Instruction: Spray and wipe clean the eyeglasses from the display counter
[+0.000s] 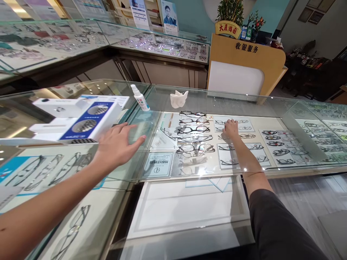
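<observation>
My left hand [118, 142] hovers flat over the glass counter top [141, 122], fingers stretched and apart, holding nothing, next to a blue and white box [90, 124]. My right arm reaches inside the display case, under the glass. There my right hand [231, 129] rests, fingers curled, on a pair of glasses [226, 122] lying on a white tray; whether it grips them I cannot make out. A column of dark-framed glasses [193, 130] lies just left of that hand.
A small spray bottle [140, 97] and a crumpled white cloth [178, 99] lie on the glass top. More trays of glasses [279, 146] fill the case to the right. A wooden cashier desk [245, 63] stands behind, other display counters [162, 45] at the back left.
</observation>
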`<state>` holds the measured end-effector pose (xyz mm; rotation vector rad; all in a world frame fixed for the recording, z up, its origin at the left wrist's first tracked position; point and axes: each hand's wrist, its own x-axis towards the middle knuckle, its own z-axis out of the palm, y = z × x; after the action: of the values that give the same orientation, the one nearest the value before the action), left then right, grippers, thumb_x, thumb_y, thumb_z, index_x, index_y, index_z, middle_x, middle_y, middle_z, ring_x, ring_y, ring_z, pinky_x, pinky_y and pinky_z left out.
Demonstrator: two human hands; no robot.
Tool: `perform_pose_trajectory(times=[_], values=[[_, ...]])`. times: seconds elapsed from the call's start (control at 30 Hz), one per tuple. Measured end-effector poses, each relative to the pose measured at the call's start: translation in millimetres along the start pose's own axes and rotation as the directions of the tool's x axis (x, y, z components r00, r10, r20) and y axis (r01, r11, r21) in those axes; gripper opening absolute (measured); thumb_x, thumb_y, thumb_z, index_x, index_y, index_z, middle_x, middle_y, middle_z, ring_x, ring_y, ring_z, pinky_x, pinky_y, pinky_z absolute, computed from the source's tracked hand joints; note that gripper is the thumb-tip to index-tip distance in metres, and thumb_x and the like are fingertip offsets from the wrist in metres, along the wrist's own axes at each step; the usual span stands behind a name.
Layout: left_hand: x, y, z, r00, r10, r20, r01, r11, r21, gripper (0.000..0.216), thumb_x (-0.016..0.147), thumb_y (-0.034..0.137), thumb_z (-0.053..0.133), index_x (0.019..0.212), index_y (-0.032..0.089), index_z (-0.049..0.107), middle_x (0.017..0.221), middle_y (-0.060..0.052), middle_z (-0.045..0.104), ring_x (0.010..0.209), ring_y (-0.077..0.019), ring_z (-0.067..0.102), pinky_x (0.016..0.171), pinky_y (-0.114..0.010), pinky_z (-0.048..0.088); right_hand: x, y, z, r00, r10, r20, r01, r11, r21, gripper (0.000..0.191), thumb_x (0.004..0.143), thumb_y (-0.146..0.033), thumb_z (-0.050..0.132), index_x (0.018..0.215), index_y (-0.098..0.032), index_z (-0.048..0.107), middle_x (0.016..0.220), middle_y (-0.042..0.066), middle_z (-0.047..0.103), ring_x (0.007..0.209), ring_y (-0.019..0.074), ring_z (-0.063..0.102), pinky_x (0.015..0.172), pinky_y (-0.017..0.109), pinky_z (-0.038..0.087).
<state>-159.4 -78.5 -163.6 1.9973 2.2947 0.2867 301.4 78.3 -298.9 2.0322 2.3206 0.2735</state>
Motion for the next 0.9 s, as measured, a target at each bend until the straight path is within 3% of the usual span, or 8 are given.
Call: perform_pose_trajectory(times=[0.1, 0.17, 0.33, 0.73, 0.9], values=[[0.0, -1.0, 0.8, 1.0, -0.005, -0.001, 0.005, 1.0, 0.0, 0.095, 0.089, 0.068, 0.023, 0.154, 0.007, 0.055, 0.168, -0.025, 0.047, 0.157, -0.0452, 0.043, 0.128, -0.062, 0.034, 2.2, -6.9, -2.7, 0.999, 0.035, 0.007, -0.035, 0.999, 0.004, 0.034, 0.105, -0.029, 0.051, 0.122, -0.015, 0.077, 0.144, 0.019, 0.067, 0.137, 0.0383, 0.056, 0.119, 0.057, 0.041], [-0.6, -1.2, 1.1, 1.0, -0.008, -0.002, 0.008, 1.0, -0.002, 0.094, 0.089, 0.068, 0.023, 0.155, 0.008, 0.055, 0.168, -0.024, 0.047, 0.157, -0.0449, 0.043, 0.128, -0.062, 0.034, 5.1, -11.3, -2.8, 0.999, 0.039, 0.02, -0.039, 0.999, -0.003, 0.031, 0.106, -0.035, 0.059, 0.128, -0.018, 0.073, 0.147, 0.014, 0.066, 0.138, 0.0338, 0.059, 0.118, 0.057, 0.047], [-1.9, -1.1, 1.0, 1.0, -0.004, -0.016, 0.004, 1.0, -0.013, 0.09, 0.091, 0.067, 0.025, 0.153, 0.009, 0.057, 0.167, -0.024, 0.049, 0.156, -0.0439, 0.044, 0.128, -0.061, 0.035, 13.8, -15.7, -2.7, 0.998, 0.037, 0.045, -0.035, 0.999, -0.028, 0.04, 0.103, -0.041, 0.069, 0.137, -0.02, 0.067, 0.144, 0.012, 0.067, 0.127, 0.0282, 0.068, 0.108, 0.053, 0.059], [-3.3, -1.4, -0.9, 1.0, -0.007, -0.003, 0.007, 1.0, 0.002, 0.087, 0.092, 0.065, 0.026, 0.153, 0.01, 0.056, 0.167, -0.023, 0.048, 0.156, -0.0417, 0.044, 0.128, -0.059, 0.034, 19.7, -5.7, -1.6, 1.0, -0.007, 0.025, 0.008, 0.999, -0.044, 0.041, 0.103, -0.041, 0.071, 0.137, -0.02, 0.066, 0.142, 0.011, 0.068, 0.123, 0.027, 0.07, 0.104, 0.051, 0.061], [-2.3, -0.2, -1.0, 1.0, 0.0, 0.013, 0.0, 1.0, 0.002, 0.087, 0.093, 0.064, 0.027, 0.154, 0.009, 0.055, 0.167, -0.025, 0.047, 0.157, -0.044, 0.042, 0.127, -0.061, 0.035, 18.0, -11.5, -11.9, 0.997, -0.051, -0.053, 0.048, 0.998, -0.04, 0.024, 0.104, -0.022, 0.057, 0.115, -0.014, 0.077, 0.129, 0.016, 0.075, 0.131, 0.0344, 0.064, 0.113, 0.058, 0.053]])
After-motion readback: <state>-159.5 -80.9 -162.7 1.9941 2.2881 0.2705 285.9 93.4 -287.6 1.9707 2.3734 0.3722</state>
